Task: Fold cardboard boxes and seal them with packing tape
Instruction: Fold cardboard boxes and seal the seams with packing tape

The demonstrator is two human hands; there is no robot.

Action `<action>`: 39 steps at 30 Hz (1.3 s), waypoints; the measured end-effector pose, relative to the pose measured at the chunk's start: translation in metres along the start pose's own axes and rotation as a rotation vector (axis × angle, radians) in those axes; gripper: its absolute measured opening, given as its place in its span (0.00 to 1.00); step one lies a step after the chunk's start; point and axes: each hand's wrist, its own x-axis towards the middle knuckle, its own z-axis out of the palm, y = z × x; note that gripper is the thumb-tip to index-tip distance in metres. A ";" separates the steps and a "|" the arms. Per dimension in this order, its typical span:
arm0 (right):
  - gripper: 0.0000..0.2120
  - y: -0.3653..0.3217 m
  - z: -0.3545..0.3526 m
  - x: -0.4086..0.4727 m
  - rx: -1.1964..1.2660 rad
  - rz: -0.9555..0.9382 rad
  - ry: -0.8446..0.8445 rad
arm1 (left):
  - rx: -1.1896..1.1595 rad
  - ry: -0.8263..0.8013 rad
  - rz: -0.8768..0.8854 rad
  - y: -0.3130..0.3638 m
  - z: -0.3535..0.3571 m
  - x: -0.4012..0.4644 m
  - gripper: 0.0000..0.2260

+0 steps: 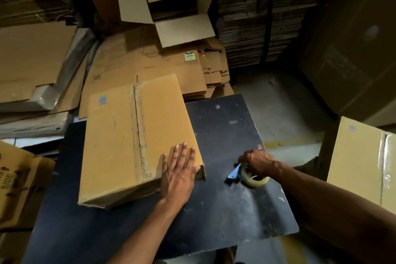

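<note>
Box [137, 141] lies on desk [225, 199], seam running near-to-far. Left hand [179, 174] presses flat, fingers straight, on its near-right corner. Right hand [258, 162] grips tape dispenser [246, 174] just right of box.

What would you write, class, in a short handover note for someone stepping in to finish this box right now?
Left hand: flat on the near right corner of the cardboard box, fingers straight.
Right hand: gripping the tape dispenser, which rests on the black table to the right of the box.
Done: box flaps folded shut; whether the centre seam is taped I cannot tell.
Left: check the seam, tape if bare.
</note>
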 end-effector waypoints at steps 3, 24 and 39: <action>0.13 0.002 0.016 -0.006 0.037 0.047 0.063 | -0.024 -0.018 -0.010 0.004 -0.001 -0.005 0.28; 0.31 -0.171 0.050 -0.127 0.756 -0.159 0.276 | -1.585 -0.539 -0.969 -0.001 -0.108 -0.134 0.32; 0.34 -0.330 -0.062 -0.090 0.328 -0.528 0.398 | -2.045 -0.083 -1.277 -0.129 -0.146 -0.172 0.16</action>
